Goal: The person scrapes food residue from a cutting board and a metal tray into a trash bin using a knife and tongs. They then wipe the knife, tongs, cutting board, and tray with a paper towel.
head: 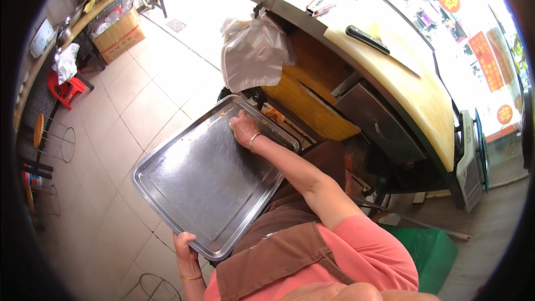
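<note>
A large rectangular metal tray (pixel 209 175) is held tilted in front of my brown apron, with small crumbs along its far end. My left hand (pixel 186 244) grips the rim at the near corner, thumb on top. Inside the tray, near its far end, my right hand (pixel 244 128) touches the surface with its fingers bent; whether it holds something small I cannot tell. Just beyond the far rim lies some orange-brown food or scraps (pixel 273 114), partly hidden by the tray.
White plastic bags (pixel 255 54) hang from the counter edge. On the cutting board (pixel 434 108) lies a black-handled knife (pixel 368 39). A red stool (pixel 67 90) and a cardboard box (pixel 119 35) stand at the left. A green container (pixel 422 255) is behind my right arm.
</note>
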A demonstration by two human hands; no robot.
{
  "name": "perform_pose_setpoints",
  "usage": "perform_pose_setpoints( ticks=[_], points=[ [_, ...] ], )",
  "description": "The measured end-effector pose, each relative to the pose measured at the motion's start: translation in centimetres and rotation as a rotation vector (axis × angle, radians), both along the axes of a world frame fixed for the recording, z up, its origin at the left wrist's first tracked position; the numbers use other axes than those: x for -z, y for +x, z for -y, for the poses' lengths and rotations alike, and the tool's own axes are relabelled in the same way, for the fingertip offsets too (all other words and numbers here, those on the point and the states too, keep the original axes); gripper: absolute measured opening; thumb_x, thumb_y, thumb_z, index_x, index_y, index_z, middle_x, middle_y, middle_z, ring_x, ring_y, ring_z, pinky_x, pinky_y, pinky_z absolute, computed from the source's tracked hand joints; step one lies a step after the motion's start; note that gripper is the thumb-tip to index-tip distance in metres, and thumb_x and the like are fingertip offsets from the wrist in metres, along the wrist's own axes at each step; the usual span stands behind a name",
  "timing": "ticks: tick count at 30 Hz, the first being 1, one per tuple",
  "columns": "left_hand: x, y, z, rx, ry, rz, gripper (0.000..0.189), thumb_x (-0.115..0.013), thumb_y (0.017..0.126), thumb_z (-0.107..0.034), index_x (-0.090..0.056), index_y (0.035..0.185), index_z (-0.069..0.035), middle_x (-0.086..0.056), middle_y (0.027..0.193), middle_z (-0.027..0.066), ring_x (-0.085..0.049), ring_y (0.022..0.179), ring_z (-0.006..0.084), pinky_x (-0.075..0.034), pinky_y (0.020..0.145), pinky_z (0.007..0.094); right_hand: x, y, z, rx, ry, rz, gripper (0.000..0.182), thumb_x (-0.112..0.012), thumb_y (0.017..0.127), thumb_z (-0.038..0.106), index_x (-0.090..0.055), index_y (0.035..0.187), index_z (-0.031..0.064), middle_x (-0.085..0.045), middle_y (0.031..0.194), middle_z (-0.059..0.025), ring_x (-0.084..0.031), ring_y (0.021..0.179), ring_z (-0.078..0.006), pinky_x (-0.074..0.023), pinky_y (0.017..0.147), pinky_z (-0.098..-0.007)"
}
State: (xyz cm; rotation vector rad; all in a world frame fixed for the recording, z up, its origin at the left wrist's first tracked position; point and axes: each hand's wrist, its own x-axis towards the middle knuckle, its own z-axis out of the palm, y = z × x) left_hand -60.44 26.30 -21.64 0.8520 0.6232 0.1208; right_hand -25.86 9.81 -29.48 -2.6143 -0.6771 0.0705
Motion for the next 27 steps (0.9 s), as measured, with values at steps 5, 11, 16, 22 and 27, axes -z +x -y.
perform_pose_setpoints(
  ticks=[5, 11, 16, 22, 27],
  points=[
    [1.0, -0.2, -1.1, 0.039, 0.061, -0.080, 0.072, -0.051, 0.059, -0.004, -0.044, 0.130, 0.004, -0.057, 0.115, 0.0140, -0.059, 0.104, 0.0300, -0.049, 0.091, 0.0398, -4.6, -10.4, -9.5, -0.524, 0.375, 0.176, 0.013, -0.055, 0.080, 0.012, -0.058, 0.091, 0.0036, -0.053, 0.096, -0.0201, -0.059, 0.083, -0.0343, -0.0516, 0.069, -0.0422],
    [-0.8, -0.2, -0.8, 0.128, 0.154, -0.104, 0.072, -0.053, 0.060, -0.003, -0.042, 0.132, 0.004, -0.056, 0.116, 0.0139, -0.056, 0.107, 0.0291, -0.047, 0.094, 0.0389, -8.8, -13.5, -12.5, -0.691, 0.560, 0.155, 0.016, -0.055, 0.080, 0.014, -0.055, 0.085, -0.0003, -0.052, 0.096, -0.0224, -0.057, 0.081, -0.0345, -0.0510, 0.069, -0.0440],
    [-1.9, -0.9, 0.4, 0.055, 0.166, -0.088, 0.073, -0.054, 0.061, -0.004, -0.042, 0.132, 0.004, -0.056, 0.115, 0.0142, -0.057, 0.105, 0.0288, -0.047, 0.093, 0.0387, -4.0, -5.4, -8.3, -0.276, 0.447, 0.154, 0.012, -0.055, 0.084, 0.015, -0.057, 0.093, 0.0067, -0.053, 0.099, -0.0172, -0.057, 0.092, -0.0347, -0.0512, 0.074, -0.0440],
    [-0.6, -1.3, 0.2, 0.044, 0.158, -0.091, 0.072, -0.054, 0.061, -0.005, -0.042, 0.132, 0.005, -0.056, 0.114, 0.0141, -0.057, 0.104, 0.0284, -0.047, 0.092, 0.0384, 0.9, 1.8, 0.2, 0.073, 0.022, 0.127, 0.013, -0.053, 0.085, 0.005, -0.065, 0.091, 0.0074, -0.054, 0.099, -0.0190, -0.060, 0.082, -0.0377, -0.0526, 0.072, -0.0454],
    [1.3, -1.0, -1.3, 0.125, 0.191, -0.097, 0.070, -0.054, 0.061, -0.006, -0.044, 0.129, 0.005, -0.057, 0.111, 0.0135, -0.058, 0.102, 0.0276, -0.048, 0.090, 0.0364, -6.1, -4.5, -5.3, -0.269, 0.361, 0.165, 0.015, -0.054, 0.083, 0.007, -0.062, 0.096, 0.0055, -0.053, 0.098, -0.0171, -0.059, 0.085, -0.0348, -0.0526, 0.071, -0.0429]
  ],
)
